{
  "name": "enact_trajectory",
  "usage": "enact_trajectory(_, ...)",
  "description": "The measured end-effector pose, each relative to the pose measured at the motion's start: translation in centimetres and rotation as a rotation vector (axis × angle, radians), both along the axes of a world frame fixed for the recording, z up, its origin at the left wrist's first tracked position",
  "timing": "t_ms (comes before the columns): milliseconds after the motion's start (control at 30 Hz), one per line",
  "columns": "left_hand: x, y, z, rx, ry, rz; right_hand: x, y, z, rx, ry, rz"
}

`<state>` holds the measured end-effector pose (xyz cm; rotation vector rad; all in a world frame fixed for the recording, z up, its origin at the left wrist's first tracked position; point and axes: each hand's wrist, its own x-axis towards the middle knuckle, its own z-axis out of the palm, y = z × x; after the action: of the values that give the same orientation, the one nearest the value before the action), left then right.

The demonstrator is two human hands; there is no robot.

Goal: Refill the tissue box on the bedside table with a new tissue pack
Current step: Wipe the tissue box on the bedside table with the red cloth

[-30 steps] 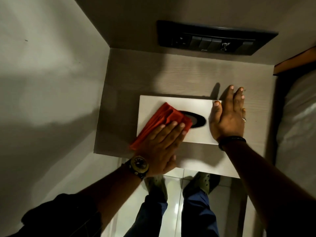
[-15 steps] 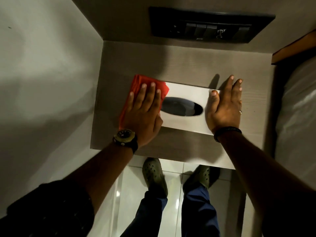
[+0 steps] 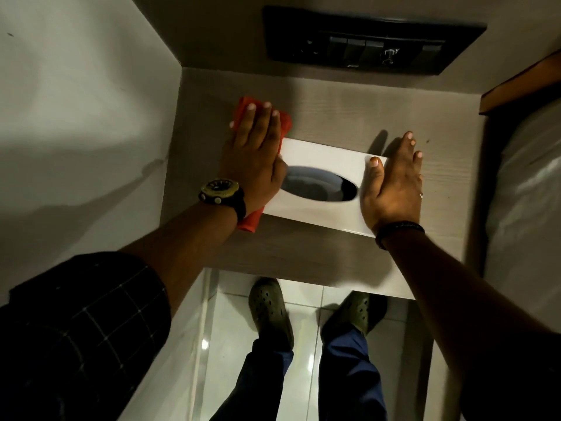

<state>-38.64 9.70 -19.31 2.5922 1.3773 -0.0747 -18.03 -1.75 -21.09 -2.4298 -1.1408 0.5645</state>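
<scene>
We press our flat left hand (image 3: 253, 159) on the red cloth (image 3: 250, 221) beside the white oval-slotted tissue box (image 3: 315, 208), our flat right hand (image 3: 391, 189) grasping nothing, steadying its end.

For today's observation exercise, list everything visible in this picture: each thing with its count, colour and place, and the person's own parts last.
Tissue box: one, white, dark oval slot, on the table.
Cloth: one, red, under the left hand at the box's left end.
Table: one, pale wood grain, in the wall corner.
Switch panel: one, black, on the wall behind the table.
Bed: one, pale cover, right of the table.
Floor: glossy pale tiles, below.
Shoes: two, olive, on the floor.
Watch: one, black and olive, left wrist.
Left hand: flat on the cloth.
Right hand: flat on the box's right end.
</scene>
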Motion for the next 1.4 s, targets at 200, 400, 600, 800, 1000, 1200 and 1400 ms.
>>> enact_trajectory(200,2.4,-1.8,0.6,-0.004,0.034,-0.055,0.0,-0.1,-0.3,0.041,0.038,-0.013)
enact_trajectory(400,5.8,-4.8,1.1,-0.016,0.012,-0.078,0.1,-0.2,-0.2,0.056,0.045,-0.015)
enact_trajectory(600,6.3,-5.2,1.8,-0.091,-0.048,-0.057,0.1,-0.2,-0.2,0.047,0.042,-0.029)
enact_trajectory(800,1.3,-2.4,1.5,0.007,-0.028,-0.228,0.2,-0.3,-0.4,0.057,0.049,-0.022)
enact_trajectory(1000,3.5,-4.3,0.8,-0.002,-0.085,-0.105,0.2,-0.2,-0.4,0.054,0.048,-0.030)
enact_trajectory(1200,5.1,-5.6,1.0,-0.004,-0.080,-0.166,0.3,-0.3,-0.1,0.058,0.042,-0.014)
enact_trajectory(1400,-0.4,-1.4,0.8,-0.003,-0.056,-0.122,0.5,-0.4,-0.5,0.092,0.030,-0.028)
